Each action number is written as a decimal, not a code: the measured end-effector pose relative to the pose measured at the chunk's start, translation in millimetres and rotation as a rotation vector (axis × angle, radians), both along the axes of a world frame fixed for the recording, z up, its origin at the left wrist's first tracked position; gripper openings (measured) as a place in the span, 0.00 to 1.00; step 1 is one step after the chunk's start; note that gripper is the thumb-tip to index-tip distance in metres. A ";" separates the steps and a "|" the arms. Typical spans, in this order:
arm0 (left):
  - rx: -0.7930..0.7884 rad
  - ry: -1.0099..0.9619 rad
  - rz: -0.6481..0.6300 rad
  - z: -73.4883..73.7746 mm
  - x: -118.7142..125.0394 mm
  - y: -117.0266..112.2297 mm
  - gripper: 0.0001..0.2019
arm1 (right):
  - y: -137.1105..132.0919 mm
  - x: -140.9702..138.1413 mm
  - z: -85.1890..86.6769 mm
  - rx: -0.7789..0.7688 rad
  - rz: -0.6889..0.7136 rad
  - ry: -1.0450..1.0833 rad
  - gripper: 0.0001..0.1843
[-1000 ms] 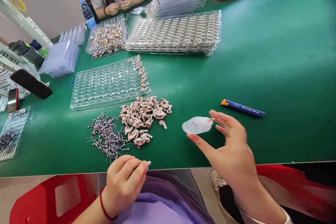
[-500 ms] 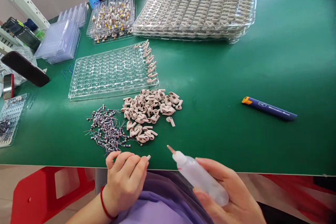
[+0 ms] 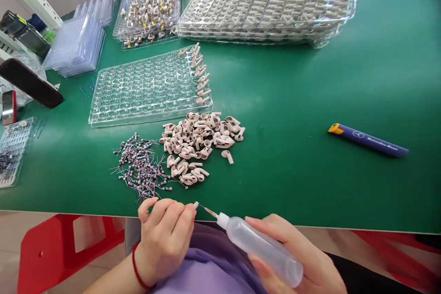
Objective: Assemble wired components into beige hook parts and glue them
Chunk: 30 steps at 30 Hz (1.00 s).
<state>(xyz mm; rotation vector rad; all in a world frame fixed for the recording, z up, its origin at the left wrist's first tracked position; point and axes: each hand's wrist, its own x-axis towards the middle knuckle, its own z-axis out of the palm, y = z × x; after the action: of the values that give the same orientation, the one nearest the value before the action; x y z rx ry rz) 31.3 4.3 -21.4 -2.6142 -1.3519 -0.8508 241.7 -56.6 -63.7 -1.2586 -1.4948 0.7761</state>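
Note:
My left hand (image 3: 167, 232) pinches a small pale tube-shaped part (image 3: 196, 205); only its end shows past the fingertips. In my right hand (image 3: 292, 248) lies a translucent needle-tip squeeze bottle (image 3: 258, 243), tilted so that its thin tip points at that end. Tip and part are very close; I cannot tell whether they touch. Beyond my hands is a heap of beige earbud shells (image 3: 196, 135), with one shell (image 3: 227, 156) apart on its right. Left of the heap lies a pile of small dark components with thin wires (image 3: 141, 165).
A clear compartment tray (image 3: 144, 85) has earbud shells along its right side. Stacked filled trays (image 3: 268, 9) and a tray of white and yellow parts (image 3: 148, 14) stand behind. A blue box cutter (image 3: 368, 140) lies right, a phone (image 3: 31, 82) left. A co-worker's hand shows at the top.
My right hand has brought the bottle leftward, its tip now right by the part in my left hand. The left hand has barely moved. The view has shifted slightly.

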 end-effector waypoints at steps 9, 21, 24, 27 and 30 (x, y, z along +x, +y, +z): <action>-0.011 -0.014 -0.010 0.5 0.0 0.7 0.04 | -0.1 -1.8 2.4 -0.018 -0.039 -0.015 0.17; -0.016 -0.018 -0.008 -0.5 -0.5 1.1 0.04 | 4.1 4.5 -0.9 0.064 0.018 -0.072 0.21; -0.019 -0.024 0.003 -2.0 -1.2 1.1 0.04 | -0.2 7.6 -2.1 0.034 0.024 -0.022 0.19; -0.024 -0.036 0.010 -3.7 -2.3 1.0 0.04 | -3.3 12.3 -0.8 -0.048 -0.078 0.018 0.17; -0.022 -0.059 0.015 -3.6 -3.5 0.6 0.04 | 5.4 14.7 4.2 -0.135 -0.253 0.082 0.21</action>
<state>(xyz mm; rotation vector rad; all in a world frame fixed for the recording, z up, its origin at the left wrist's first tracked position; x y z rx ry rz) 27.8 4.9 -25.0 -2.6117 -1.4012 -0.9230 256.5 -51.2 -59.5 -1.4665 -1.2047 0.7599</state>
